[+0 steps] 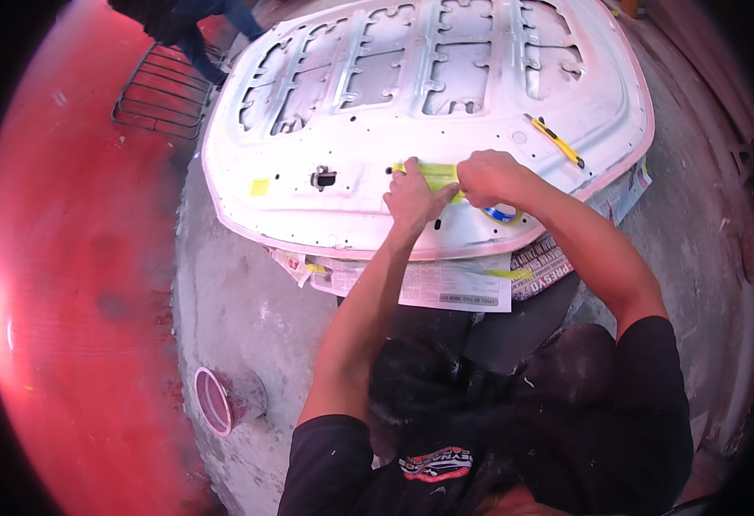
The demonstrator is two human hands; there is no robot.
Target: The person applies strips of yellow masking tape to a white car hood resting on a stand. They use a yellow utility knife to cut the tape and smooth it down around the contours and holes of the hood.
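Yellow-green tape point(435, 175) lies stuck on the white panel point(377, 142), at about the middle of its near part. It is bright and slightly glossy, with straight edges and faint lines running along its length, so it seems to be strips laid side by side. Both ends are partly covered by the hands.

The left hand point(411, 196) is at the left end of the tape, its fingers spread, with the thumb apart from them and resting on the tape's lower edge. The right hand point(490, 178) is at the other end, its fingers curled under; the knuckles hide the tips, so I cannot tell whether they pinch the tape. A tape roll point(502, 214) with a blue inner ring lies on the panel just beside that hand, toward the near edge.

A small square patch point(259, 187) of the same yellow lies flat near the panel's left edge, with a dark latch opening point(323, 178) to its right. A yellow utility knife point(556, 143) lies slantwise on the panel's right part. Newspaper point(454, 288) sticks out from under the panel's near edge.
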